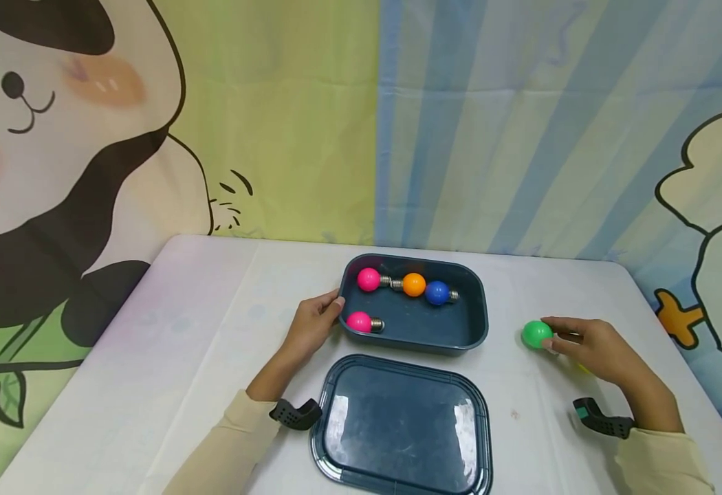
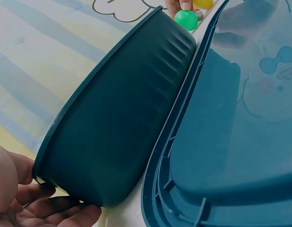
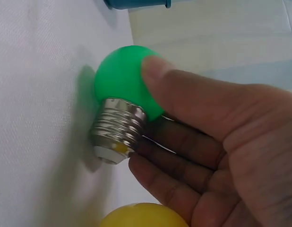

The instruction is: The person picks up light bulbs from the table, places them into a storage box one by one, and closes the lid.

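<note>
My right hand (image 1: 590,347) pinches a green light bulb (image 3: 124,78) between thumb and fingers, close over the cloth to the right of the tray. The bulb's metal screw base (image 3: 118,125) shows in the right wrist view. With thumb on the rim and fingers below, my left hand (image 1: 313,323) grips the left end of a dark blue plastic tray (image 1: 423,337). Inside the tray lie two pink bulbs (image 1: 368,280), an orange bulb (image 1: 414,284) and a blue bulb (image 1: 437,293). A yellow bulb (image 3: 143,216), mostly hidden in the head view, is near my right hand.
In front of the tray lies a dark blue lid (image 1: 401,433), flat on the white tablecloth (image 1: 212,385). Behind the table hangs a printed cloth backdrop (image 1: 287,124). Each wrist wears a black band (image 1: 296,414).
</note>
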{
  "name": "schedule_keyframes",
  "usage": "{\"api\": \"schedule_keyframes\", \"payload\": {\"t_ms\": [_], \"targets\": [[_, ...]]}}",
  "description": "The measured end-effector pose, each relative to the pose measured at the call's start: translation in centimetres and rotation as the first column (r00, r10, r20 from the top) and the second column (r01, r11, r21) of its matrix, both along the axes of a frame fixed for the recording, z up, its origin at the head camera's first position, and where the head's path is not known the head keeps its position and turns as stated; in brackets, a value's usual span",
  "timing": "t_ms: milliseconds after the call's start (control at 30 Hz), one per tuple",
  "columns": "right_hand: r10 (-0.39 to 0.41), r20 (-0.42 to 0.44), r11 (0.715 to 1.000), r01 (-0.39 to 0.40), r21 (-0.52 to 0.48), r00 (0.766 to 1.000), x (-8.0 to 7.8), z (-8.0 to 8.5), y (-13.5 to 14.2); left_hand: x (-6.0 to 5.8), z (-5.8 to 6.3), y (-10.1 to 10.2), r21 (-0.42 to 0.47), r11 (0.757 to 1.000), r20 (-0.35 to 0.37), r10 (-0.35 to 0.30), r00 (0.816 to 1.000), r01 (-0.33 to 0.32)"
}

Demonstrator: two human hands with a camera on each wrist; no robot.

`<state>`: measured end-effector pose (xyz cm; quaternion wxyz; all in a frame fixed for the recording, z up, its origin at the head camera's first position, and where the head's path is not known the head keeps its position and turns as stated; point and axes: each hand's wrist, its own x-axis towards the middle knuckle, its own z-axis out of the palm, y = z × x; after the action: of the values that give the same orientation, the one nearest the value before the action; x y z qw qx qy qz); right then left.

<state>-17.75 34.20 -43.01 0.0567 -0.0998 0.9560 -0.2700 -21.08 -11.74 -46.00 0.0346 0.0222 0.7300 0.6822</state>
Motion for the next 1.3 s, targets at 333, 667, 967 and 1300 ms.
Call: {"api": "schedule_keyframes", "payload": {"t_ms": [333,667,967,1300], "targets": [[0.01,-0.135,0.998,-0.019,-0.064,0.991,0.1,0.3,0.1,0.0,0.1,0.0,-0.012,1.0,0.007,0.001,1.0,-0.001],[-0.042,-0.241,0.993,0.013,-0.119,0.97,0.0,1.3,-0.7,0.0,0.2,0.0,-0.01,1.0,0.007,0.0,1.0,0.0],[-0.053,-0.249,0.993,0.024,-0.117,0.967,0.1,3.2,-1.6,0.0,0.1,-0.1,-0.053,0.999,-0.007,0.005,1.0,-0.005],[-0.059,-0.253,0.993,0.031,-0.115,0.966,0.6,4.9,-2.7,-0.1,0.2,-0.2,-0.084,0.996,0.02,-0.02,1.0,0.021]]}}
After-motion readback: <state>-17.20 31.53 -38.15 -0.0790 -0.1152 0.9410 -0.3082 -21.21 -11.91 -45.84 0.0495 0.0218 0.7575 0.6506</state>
